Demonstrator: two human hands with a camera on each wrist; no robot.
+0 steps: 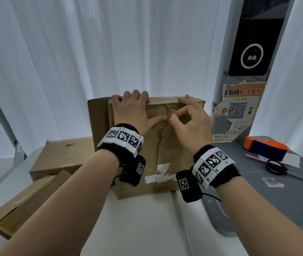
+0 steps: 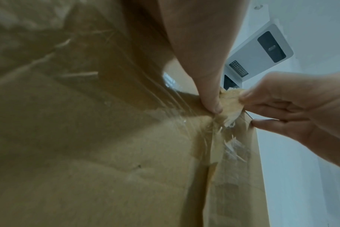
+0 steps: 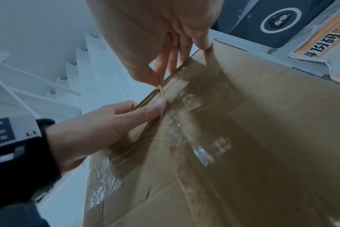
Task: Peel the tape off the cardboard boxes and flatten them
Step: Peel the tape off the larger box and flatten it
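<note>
A brown cardboard box [image 1: 167, 150] stands on the white table, its taped face toward me. Clear tape [image 1: 165, 126] runs down the middle seam, wrinkled and partly lifted. My left hand [image 1: 136, 108] grips the box's top edge, fingers hooked over it and the thumb pressed flat on the face. My right hand [image 1: 173, 115] pinches a loosened end of the tape just beside that thumb. In the left wrist view the left thumb [image 2: 210, 95] sits against a torn tape scrap [image 2: 230, 101] held by the right hand [image 2: 293, 107]. The right wrist view shows the left hand [image 3: 107, 122] on the box edge.
Two flattened boxes [image 1: 62, 157] [image 1: 23, 206] lie at the left. At the right, a grey cutting mat [image 1: 276, 196] carries scissors [image 1: 276, 169], an orange and blue tape dispenser [image 1: 265, 148] and a pink pencil [image 1: 256, 157]. A white pillar with a poster [image 1: 239, 111] stands behind.
</note>
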